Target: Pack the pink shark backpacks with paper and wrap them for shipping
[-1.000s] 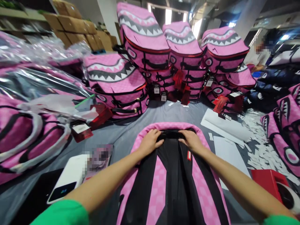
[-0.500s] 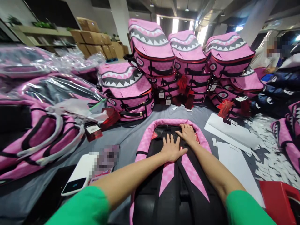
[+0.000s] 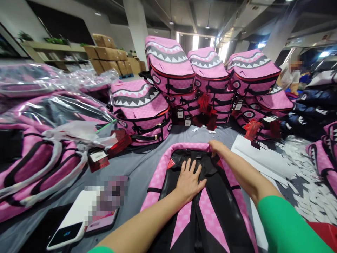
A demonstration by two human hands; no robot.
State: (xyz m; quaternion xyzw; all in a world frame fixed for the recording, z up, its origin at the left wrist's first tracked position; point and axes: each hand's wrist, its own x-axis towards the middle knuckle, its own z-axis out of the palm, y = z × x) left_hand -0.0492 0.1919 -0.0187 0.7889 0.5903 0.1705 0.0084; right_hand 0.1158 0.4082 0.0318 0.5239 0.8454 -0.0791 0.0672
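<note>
Pink-and-black backpack (image 3: 219, 202) lies at the wearer's 12 o'clock; left hand (image 3: 190, 181) spread flat on it, right hand (image 3: 216, 147) curled over its 1 o'clock rim, fingertips hidden, firmness cannot be told. Sideways dragging could sweep paper sheets (image 3: 252, 154) near its 2 o'clock edge; grey tablecloth (image 3: 137, 175) gives room toward 10.

bright windows (image 3: 195, 42) right of a pale pillar (image 3: 135, 31); shelf (image 3: 60, 48) left.

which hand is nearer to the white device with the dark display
Left. The left hand lies spread on the black back of the backpack, to the right of the white device; the right hand is farther right, at the backpack's pink upper edge.
</note>
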